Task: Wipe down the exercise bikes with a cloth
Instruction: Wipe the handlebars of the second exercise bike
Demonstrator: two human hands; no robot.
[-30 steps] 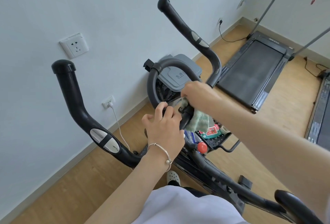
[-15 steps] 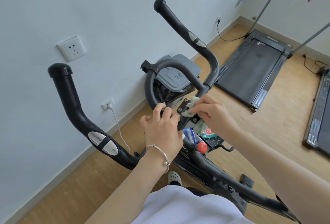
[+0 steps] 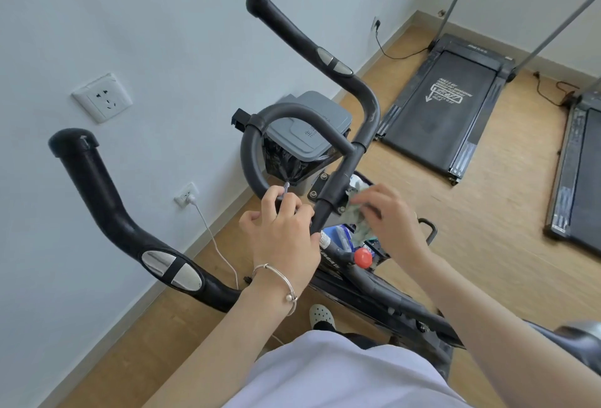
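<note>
The black exercise bike's handlebars [image 3: 344, 82] spread in front of me, with a grey loop bar [image 3: 250, 160] and a centre stem [image 3: 335, 186]. My left hand [image 3: 283, 232], with a bracelet on its wrist, grips the bottom of the loop bar next to the stem, fingers curled round it. My right hand [image 3: 387, 219] holds a pale green cloth [image 3: 356, 212] against the right side of the stem's bracket; the hand is slightly blurred.
A grey lidded bin [image 3: 309, 124] with a black bag stands behind the bars by the wall. A red knob [image 3: 362, 258] sits on the frame below. Two treadmills [image 3: 445, 108] lie on the wooden floor to the right. A white cable [image 3: 214, 245] hangs from a wall socket.
My right hand has moved the cloth down from the top of the stem joint to the right side of the bracket. My left hand has stayed on the loop bar.
</note>
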